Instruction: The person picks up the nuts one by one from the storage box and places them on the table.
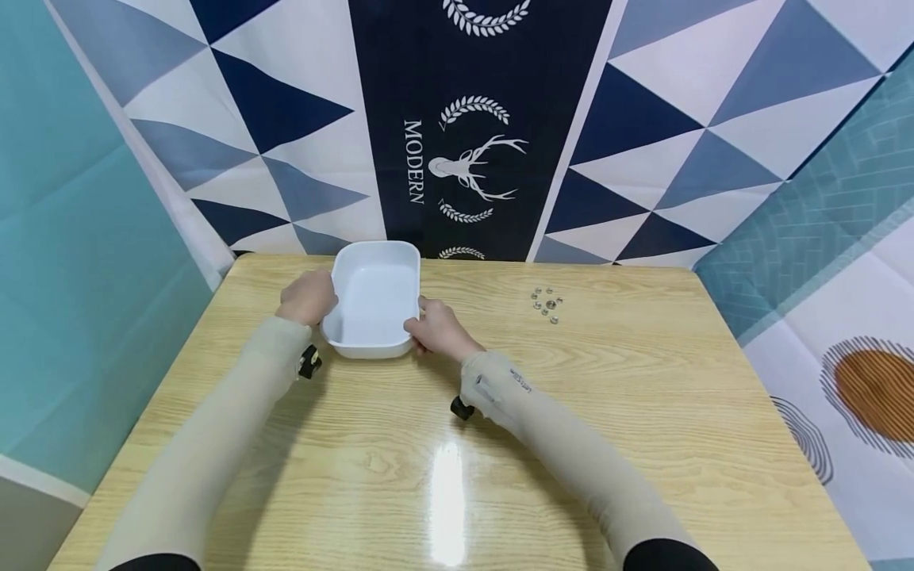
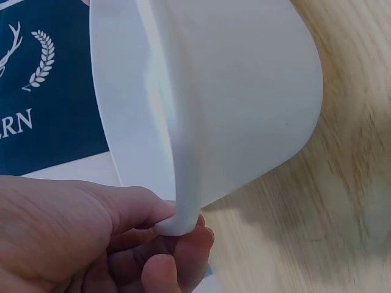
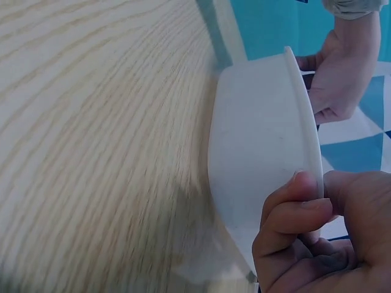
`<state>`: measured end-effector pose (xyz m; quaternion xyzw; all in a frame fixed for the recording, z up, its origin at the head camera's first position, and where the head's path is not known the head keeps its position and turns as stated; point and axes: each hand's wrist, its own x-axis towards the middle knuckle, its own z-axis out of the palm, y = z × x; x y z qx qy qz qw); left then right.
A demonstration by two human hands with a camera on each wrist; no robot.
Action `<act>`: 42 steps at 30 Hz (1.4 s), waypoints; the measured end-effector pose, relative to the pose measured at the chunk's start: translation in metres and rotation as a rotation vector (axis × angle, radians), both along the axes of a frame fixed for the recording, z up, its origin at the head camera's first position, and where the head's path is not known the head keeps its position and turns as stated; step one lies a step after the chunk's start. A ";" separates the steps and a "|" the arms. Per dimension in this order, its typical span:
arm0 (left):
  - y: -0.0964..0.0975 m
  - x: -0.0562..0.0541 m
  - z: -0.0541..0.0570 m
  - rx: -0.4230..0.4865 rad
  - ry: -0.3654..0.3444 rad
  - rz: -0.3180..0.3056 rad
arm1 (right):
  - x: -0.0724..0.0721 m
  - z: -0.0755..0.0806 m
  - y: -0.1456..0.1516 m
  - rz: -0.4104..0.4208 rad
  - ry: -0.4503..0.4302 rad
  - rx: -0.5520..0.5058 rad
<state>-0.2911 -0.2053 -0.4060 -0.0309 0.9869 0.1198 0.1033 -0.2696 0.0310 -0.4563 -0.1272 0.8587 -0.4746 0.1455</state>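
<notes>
A white rectangular plastic basin (image 1: pixel 376 297) with rounded corners is at the back left of the wooden table, with nothing visible inside. My left hand (image 1: pixel 308 298) pinches its left rim, thumb inside and fingers curled beneath the lip, as the left wrist view shows. On the opposite side my right hand (image 1: pixel 444 327) grips the right rim between thumb and curled fingers. The right wrist view shows the basin's outer wall (image 3: pixel 263 128) close to the wood, with the left hand beyond it; whether its base touches the table I cannot tell.
Several small round metal pieces (image 1: pixel 551 304) lie in a loose cluster on the table (image 1: pixel 643 381), right of the basin. Behind the table's back edge hangs a patterned cloth (image 1: pixel 471 159) with a deer print. Teal cloth (image 1: pixel 93 222) covers the left side.
</notes>
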 end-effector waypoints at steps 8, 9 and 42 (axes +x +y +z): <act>-0.006 -0.002 0.007 -0.013 0.005 0.010 | -0.007 0.002 -0.010 -0.054 -0.082 -0.036; -0.007 -0.003 0.007 -0.013 0.003 0.010 | -0.008 0.002 -0.011 -0.057 -0.088 -0.040; -0.017 0.001 0.001 0.030 0.026 0.023 | 0.005 0.002 -0.021 -0.053 -0.229 -0.230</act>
